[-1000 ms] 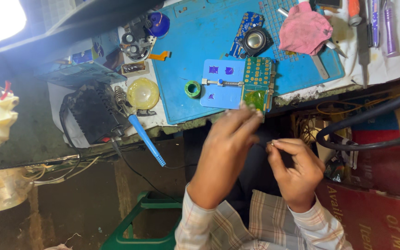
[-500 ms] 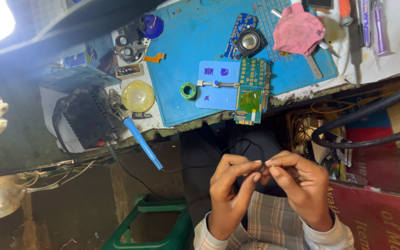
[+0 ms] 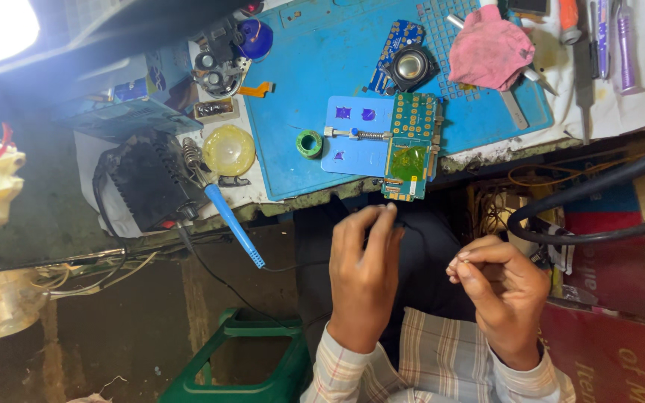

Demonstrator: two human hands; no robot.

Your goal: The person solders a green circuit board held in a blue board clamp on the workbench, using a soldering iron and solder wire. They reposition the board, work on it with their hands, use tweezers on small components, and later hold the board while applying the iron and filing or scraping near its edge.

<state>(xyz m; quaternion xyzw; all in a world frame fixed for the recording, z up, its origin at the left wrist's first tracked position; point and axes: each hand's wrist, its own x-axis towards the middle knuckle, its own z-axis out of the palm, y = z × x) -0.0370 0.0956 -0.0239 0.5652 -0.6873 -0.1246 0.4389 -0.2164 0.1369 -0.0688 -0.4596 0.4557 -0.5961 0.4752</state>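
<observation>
Green circuit board (image 3: pixel 409 157) (clamped) lies above both hands (image 3: pixel 427 276).

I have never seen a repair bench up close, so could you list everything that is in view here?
work mat: one, blue, on the bench
circuit board: one, green, clamped at the mat's near edge
board holder: one, light blue, left of the board
tape roll: one, green, on the mat
cloth: one, pink, far right of the mat
small speaker: one, black, beside the cloth
soldering iron: one, blue handle, at the bench edge
round tin: one, yellow, left of the mat
stool: one, green, on the floor
left hand: fingers pinched together, below the board
right hand: fingertips pinched; anything held is too small to tell
</observation>
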